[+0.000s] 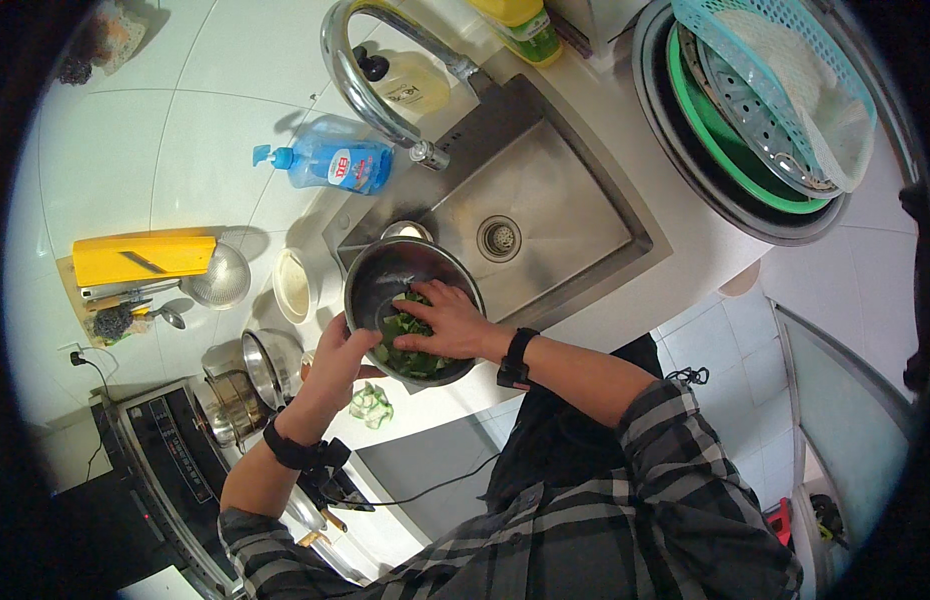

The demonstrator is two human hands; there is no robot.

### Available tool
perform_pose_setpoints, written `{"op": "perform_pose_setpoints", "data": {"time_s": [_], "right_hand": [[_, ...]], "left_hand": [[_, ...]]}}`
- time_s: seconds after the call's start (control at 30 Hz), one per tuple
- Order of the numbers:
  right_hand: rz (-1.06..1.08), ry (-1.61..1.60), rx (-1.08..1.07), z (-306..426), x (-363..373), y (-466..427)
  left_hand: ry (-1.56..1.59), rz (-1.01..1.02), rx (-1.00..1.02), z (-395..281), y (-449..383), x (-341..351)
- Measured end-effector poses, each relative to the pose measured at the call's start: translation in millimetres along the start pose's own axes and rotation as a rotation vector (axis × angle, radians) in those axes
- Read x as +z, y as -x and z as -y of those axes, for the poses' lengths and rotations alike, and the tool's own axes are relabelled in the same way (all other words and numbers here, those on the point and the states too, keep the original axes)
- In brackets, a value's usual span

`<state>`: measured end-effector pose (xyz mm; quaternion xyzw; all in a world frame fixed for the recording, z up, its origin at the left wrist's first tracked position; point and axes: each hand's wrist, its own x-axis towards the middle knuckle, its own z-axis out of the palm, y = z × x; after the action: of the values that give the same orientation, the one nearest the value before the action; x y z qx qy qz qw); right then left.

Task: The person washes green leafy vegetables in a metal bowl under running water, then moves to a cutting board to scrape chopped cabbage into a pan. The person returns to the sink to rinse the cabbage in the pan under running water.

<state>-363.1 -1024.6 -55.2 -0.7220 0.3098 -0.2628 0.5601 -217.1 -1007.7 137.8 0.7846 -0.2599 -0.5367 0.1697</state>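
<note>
A metal bowl tilts at the near left corner of the sink, with chopped leafy greens lying in its lower part. My left hand grips the bowl's left rim, thumb over the edge and fingers behind. Reaching into the bowl, my right hand rests on the greens with its fingers spread; whether it holds any leaves is hidden. Pale green vegetable peelings or scraps lie on the counter just below the bowl.
Beyond the bowl are the stainless steel sink and a curved faucet. A blue pump bottle stands behind, a white container to the left. Metal pots sit near an induction cooker. Nested basins occupy the right counter.
</note>
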Motion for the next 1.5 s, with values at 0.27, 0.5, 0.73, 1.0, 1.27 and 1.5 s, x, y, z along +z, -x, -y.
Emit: {"op": "perform_pose_setpoints", "data": {"time_s": [0.27,0.5,0.73,1.0,1.27,1.5], "right_hand": [[-0.008,0.012,-0.002,0.5,-3.3,-0.2],[-0.002,-0.007,-0.001,1.5,-8.6,-0.4],[-0.018,-0.006,-0.003,1.1,-8.8,-0.2],[-0.006,0.002,0.006,1.7,-9.6,-0.6],[0.02,0.172,0.0,-4.4,-21.0,-2.1],[-0.033,0.5,-0.286,35.5,-77.2,-19.9]], "left_hand": [[-0.006,-0.02,0.009,-9.9,5.4,7.3],[0.0,0.001,0.0,-12.9,3.6,7.5],[0.0,-0.005,-0.008,-13.6,2.7,7.4],[-0.001,0.002,-0.002,-14.4,2.7,8.4],[0.163,-0.023,0.038,15.9,-6.8,8.5],[0.73,0.02,0.143,88.3,-40.3,41.8]]}}
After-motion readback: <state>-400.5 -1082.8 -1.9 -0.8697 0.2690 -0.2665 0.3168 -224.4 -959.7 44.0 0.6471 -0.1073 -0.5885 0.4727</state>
